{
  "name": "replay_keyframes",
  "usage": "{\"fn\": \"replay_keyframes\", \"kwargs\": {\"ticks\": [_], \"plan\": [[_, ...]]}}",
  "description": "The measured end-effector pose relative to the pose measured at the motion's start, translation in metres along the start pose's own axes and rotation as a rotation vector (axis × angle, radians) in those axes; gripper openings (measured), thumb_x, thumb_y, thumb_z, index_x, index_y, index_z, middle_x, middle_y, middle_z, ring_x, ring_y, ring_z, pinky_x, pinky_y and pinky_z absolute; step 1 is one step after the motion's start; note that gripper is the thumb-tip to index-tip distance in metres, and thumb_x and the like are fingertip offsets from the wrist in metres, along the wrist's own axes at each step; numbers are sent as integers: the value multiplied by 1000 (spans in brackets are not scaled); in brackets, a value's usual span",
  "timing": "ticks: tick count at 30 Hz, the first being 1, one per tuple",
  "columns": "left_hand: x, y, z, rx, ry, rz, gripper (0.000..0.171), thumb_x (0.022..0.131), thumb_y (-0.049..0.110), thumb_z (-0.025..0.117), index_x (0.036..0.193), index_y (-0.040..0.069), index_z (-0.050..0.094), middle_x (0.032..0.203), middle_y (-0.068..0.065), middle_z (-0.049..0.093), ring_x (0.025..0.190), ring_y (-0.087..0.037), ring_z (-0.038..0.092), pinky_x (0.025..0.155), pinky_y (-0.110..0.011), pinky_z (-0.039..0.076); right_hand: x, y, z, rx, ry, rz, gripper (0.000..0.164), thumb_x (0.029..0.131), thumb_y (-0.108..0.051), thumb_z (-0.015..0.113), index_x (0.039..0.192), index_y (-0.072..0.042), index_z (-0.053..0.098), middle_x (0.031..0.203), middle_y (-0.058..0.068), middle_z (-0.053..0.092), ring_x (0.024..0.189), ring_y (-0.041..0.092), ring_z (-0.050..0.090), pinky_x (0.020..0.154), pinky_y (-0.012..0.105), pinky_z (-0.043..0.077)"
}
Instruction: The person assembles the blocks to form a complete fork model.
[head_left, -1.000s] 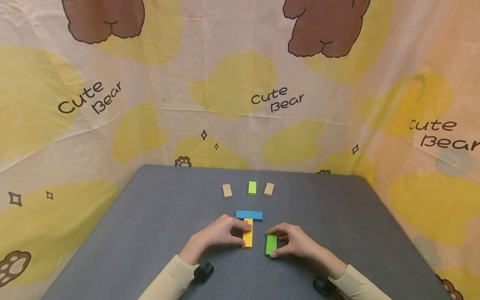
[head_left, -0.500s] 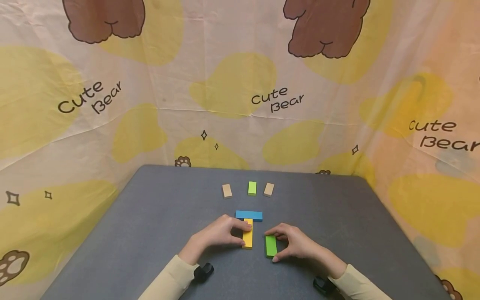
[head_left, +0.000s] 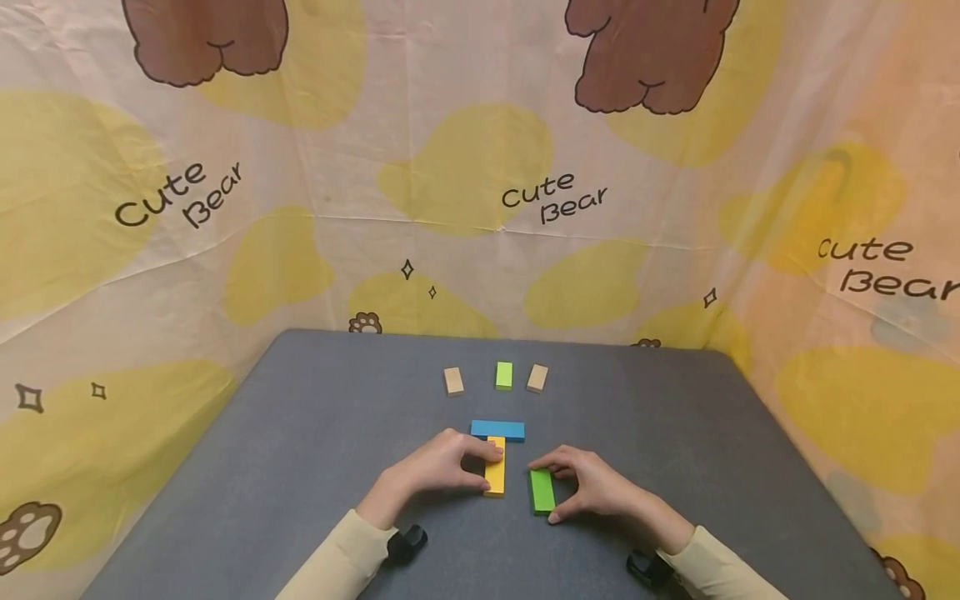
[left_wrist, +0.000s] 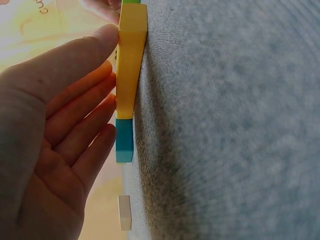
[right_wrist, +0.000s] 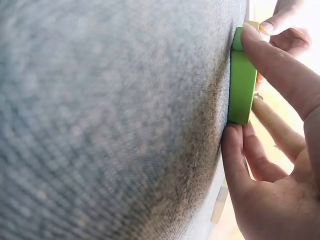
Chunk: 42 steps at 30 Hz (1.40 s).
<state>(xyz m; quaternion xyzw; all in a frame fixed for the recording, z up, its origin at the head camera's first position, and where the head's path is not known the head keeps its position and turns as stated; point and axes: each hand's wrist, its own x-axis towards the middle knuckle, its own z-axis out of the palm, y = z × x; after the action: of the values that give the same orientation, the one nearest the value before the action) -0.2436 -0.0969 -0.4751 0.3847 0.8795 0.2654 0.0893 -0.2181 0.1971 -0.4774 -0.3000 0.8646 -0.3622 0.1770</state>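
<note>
My left hand [head_left: 442, 463] rests on the yellow block [head_left: 496, 468], its thumb and fingertips touching the block from the left and above. In the left wrist view the fingers [left_wrist: 92, 100] lie nearly straight along the block's upper edge. The far end of the yellow block meets the blue block [head_left: 498, 431], which lies crosswise, forming a T. To the right, my right hand [head_left: 592, 483] holds a green block [head_left: 542, 492] lengthwise, thumb at its near end and fingers at its far end. A gap separates the green and yellow blocks. All of these lie flat on the table.
Farther back on the grey table [head_left: 360, 392] lie a beige block [head_left: 453, 382], a light green block [head_left: 504, 376] and a second beige block [head_left: 537, 378]. Behind the table hangs a patterned cloth [head_left: 450, 167]. Black wrist devices [head_left: 407, 545] sit below both wrists.
The green block has turned slightly, its far end shifting left and its near end a little right. My right thumb has moved around its near end. The left hand and yellow block have stayed put.
</note>
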Motion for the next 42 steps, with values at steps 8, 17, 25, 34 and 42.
{"fn": "replay_keyframes", "kwargs": {"ticks": [8,17,25,34,42], "plan": [[0,0,0,0,1,11,45,83,32,75,126,22,66,125,12,68,119,-7,62,101,-32,51,1,3,-1,7,13,16,66,69,-33,86,127,-15,59,127,4,62,117,21,60,98,32,53],[-1,3,-2,6,5,11,43,82,29,76,124,22,67,124,13,68,120,-7,62,102,-30,51,-1,1,-1,20,26,8,62,68,-30,87,122,-14,61,121,4,62,112,17,63,95,27,54],[0,3,-2,20,12,13,43,83,30,75,124,22,67,124,13,68,120,-7,62,102,-31,51,0,2,-1,-1,24,9,62,68,-32,87,122,-15,62,120,3,62,109,14,63,94,28,55],[1,3,-3,40,34,13,44,83,31,75,124,22,67,124,12,68,123,-8,61,102,-32,51,1,2,-1,-9,25,6,62,68,-33,87,122,-15,62,120,2,62,109,13,63,94,29,55],[3,2,-2,44,37,16,41,83,32,75,123,23,68,122,13,69,119,-7,62,101,-31,51,1,2,-1,-9,26,6,62,68,-32,87,122,-15,62,119,2,62,108,14,63,94,29,55]]}}
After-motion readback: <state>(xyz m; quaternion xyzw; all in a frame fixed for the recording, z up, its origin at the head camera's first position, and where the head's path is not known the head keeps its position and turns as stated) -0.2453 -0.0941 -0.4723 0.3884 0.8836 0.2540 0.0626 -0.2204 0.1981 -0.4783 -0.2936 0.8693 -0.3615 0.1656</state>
